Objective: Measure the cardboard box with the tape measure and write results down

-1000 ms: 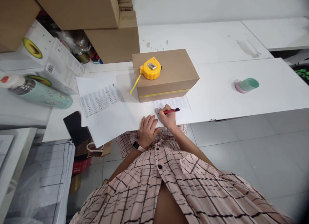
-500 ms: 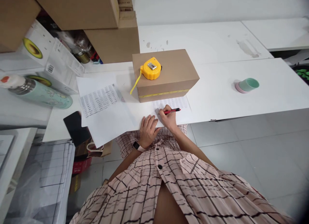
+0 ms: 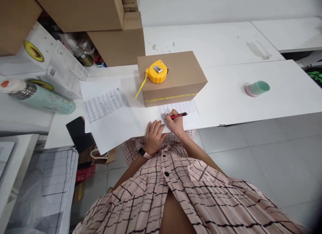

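Observation:
My right hand (image 3: pixel 175 124) is closed around a red and black pen (image 3: pixel 179 115), its tip end down at a printed sheet (image 3: pixel 191 108). The far part of that sheet is hidden by a brown cardboard box (image 3: pixel 181 71). Flat at the table's near edge lies my left hand (image 3: pixel 154 135), fingers stretched out, beside the right one and holding nothing. A yellow tape measure (image 3: pixel 157 72) sits on top of the box, and a yellow strip of tape (image 3: pixel 171 97) runs along the box's near side.
To the left, more printed papers (image 3: pixel 108 116) overlap a dark phone (image 3: pixel 79 135). A mint bottle (image 3: pixel 45 97) stands near stacked white cartons (image 3: pixel 52 62). Large cardboard boxes (image 3: pixel 118 42) rise at back left. On the right of the white table (image 3: pixel 226 93) is a green cup (image 3: pixel 261 88).

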The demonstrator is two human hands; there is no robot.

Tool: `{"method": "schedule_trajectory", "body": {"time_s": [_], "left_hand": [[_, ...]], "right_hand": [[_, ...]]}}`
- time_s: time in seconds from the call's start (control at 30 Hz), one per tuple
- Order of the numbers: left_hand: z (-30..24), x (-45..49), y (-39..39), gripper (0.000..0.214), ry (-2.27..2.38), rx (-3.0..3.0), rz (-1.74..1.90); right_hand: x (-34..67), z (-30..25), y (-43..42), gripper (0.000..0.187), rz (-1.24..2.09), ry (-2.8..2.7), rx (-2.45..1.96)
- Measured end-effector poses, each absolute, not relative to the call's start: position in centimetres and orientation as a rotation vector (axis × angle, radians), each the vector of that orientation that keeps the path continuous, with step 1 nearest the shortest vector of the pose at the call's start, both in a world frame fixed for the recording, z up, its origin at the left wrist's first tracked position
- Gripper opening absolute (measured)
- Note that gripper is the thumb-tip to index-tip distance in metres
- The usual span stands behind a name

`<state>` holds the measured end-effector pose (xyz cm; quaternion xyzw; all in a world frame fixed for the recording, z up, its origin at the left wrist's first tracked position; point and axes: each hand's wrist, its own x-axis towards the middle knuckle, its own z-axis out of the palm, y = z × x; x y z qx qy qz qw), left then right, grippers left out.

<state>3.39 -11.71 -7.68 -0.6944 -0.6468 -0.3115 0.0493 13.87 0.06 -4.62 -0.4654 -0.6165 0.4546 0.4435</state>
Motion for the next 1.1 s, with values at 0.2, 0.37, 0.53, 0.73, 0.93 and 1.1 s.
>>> {"method": "schedule_trajectory", "body": {"time_s": [0.2, 0.37, 0.53, 0.73, 0.93, 1.1], "left_hand": [[-7.6, 3.2, -11.6, 0.040, -1.957, -2.120, -0.948], [-7.6, 3.5, -12.0, 0.038, -1.927, -2.095, -0.961], [-3.1, 3.4, -11.3, 0.029, -1.943, -2.030, -1.133], [7.6, -0.1, -4.0, 0.030, -1.769, -1.769, -1.357], [10.2, -2.8, 4.4, 0.071, -2.145, -1.799, -1.166], [11.1, -1.2, 3.3, 0.059, -2.153, -2.105, -1.600]], "right_hand": [[13.9, -4.2, -0.4, 0.037, 1.096, -1.456, -1.154], [18.8, -3.4, 0.6, 0.021, 0.842, -1.454, -1.255], [28.2, -4.2, 5.8, 0.020, 0.224, -1.798, -1.432], [32.7, -6.4, 10.2, 0.035, -0.048, -2.143, -1.630], [31.5, -5.5, 9.0, 0.041, -0.007, -1.897, -1.562], [27.3, 2.3, 7.1, 0.027, 0.394, -1.572, -1.158]]}}
